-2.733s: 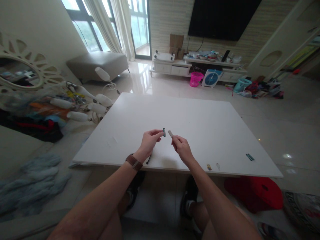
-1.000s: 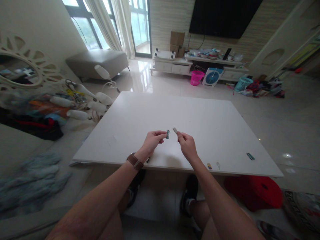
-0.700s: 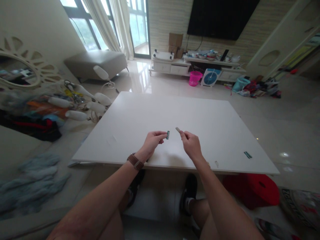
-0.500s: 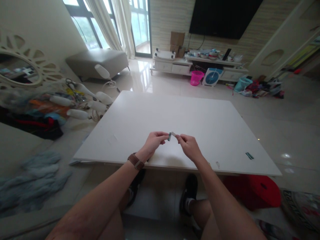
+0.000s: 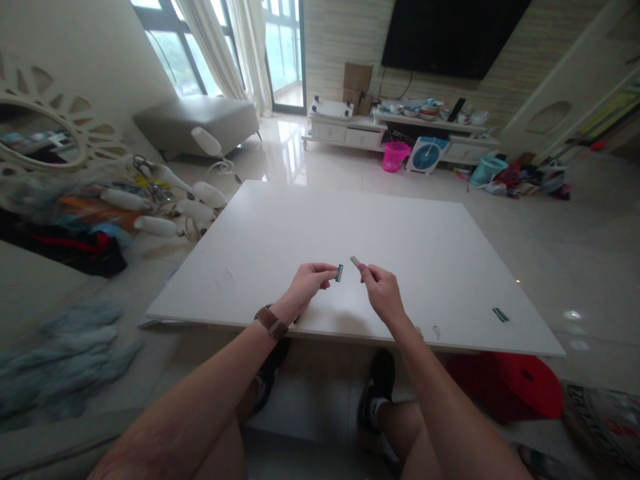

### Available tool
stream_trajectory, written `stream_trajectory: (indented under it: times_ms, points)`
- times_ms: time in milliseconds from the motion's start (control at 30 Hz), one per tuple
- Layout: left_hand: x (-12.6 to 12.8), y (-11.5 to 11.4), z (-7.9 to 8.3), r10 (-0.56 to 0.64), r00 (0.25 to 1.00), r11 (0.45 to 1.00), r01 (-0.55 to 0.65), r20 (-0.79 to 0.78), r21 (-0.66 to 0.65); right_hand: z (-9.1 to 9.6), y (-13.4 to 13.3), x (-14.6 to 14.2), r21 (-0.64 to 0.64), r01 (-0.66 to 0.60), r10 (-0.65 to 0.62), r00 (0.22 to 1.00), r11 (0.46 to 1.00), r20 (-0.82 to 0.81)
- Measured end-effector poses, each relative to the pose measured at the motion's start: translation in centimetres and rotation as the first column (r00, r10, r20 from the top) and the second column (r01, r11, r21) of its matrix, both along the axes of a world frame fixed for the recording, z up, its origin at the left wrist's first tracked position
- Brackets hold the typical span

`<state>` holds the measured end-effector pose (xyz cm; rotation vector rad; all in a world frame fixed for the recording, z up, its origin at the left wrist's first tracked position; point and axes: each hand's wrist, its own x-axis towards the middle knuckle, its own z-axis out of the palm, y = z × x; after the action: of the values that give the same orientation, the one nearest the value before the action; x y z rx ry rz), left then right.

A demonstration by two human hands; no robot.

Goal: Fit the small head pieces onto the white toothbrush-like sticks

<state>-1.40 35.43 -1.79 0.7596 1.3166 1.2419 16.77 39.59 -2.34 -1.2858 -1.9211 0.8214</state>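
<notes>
My left hand [image 5: 311,280] pinches a small dark-green strip-shaped piece with a pale band [image 5: 339,273] by its edge, above the table. A short, flat, greyish stick [image 5: 355,261] sticks out from the closed fingers of my right hand [image 5: 380,287]; its tip points up and left. A gap lies between the stick and the strip. Both hands hover over the near part of the white table [image 5: 320,227]. The pieces are too small for me to tell their exact kind.
Dark-green strips [image 5: 501,315] lie at the table's right. A small clear piece [image 5: 436,331] sits by the near edge, beside my right forearm. A red stool [image 5: 525,383] stands below the table's right corner. Lamp shades [image 5: 195,212] crowd its left side.
My right hand has drawn the stick slightly to the right and up, away from the green strip. My left hand holds nearly still.
</notes>
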Motion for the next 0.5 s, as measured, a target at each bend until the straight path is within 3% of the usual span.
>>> stream_trajectory:
  times_ms: [100,233,267,400,500]
  points:
    - [-0.03,-0.04,-0.01,-0.001,1.000,1.000,0.001,0.010,0.013,-0.14,-0.13,0.06,-0.030,-0.118,0.119,0.993,0.993,0.024]
    - [-0.03,0.03,0.05,0.011,1.000,1.000,-0.011,-0.004,0.008,-0.08,-0.16,0.28,0.018,0.065,-0.065,0.998,0.998,0.025]
    - [-0.03,0.06,0.04,0.010,1.000,1.000,-0.010,-0.004,0.008,-0.01,-0.23,0.25,0.019,0.064,-0.064,0.998,0.998,0.010]
    - [-0.04,0.12,-0.05,0.003,1.000,1.000,-0.003,0.003,0.026,0.07,-0.57,-0.23,-0.039,-0.134,0.134,0.991,0.990,0.001]
    - [-0.04,0.06,-0.04,0.016,1.000,1.000,-0.016,-0.010,0.020,-0.14,-0.32,-0.31,-0.021,-0.041,0.042,0.999,0.999,0.030]
